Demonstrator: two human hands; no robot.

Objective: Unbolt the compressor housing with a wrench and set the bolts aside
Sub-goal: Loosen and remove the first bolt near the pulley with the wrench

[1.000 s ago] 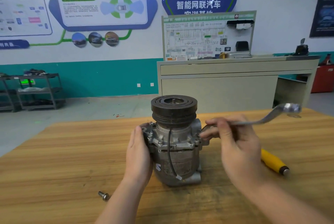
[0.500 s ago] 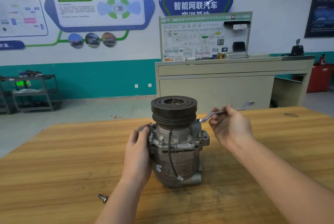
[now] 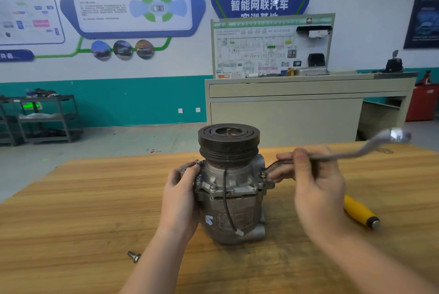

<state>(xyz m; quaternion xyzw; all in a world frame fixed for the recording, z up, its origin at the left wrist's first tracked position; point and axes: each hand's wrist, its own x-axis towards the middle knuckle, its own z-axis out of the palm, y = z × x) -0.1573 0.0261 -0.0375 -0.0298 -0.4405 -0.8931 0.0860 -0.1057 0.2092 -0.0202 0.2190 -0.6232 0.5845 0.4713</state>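
Note:
A grey metal compressor [image 3: 231,201] with a black pulley on top stands upright on the wooden table [image 3: 71,210]. My left hand [image 3: 181,196] grips its left side at the flange. My right hand [image 3: 313,182] pinches a silver offset ring wrench [image 3: 351,154], whose near end sits at a bolt [image 3: 263,174] on the housing's right flange. The wrench handle points right and away, blurred. One loose bolt [image 3: 134,256] lies on the table near my left forearm.
A yellow-handled tool [image 3: 361,213] lies on the table to the right, partly behind my right hand. Beyond the table stand a beige training bench [image 3: 297,103] and a dark shelf cart [image 3: 45,115] at the left wall.
My right hand swung the wrench handle back, then forward and right again, ending near where it was a second ago. My left hand stayed on the compressor.

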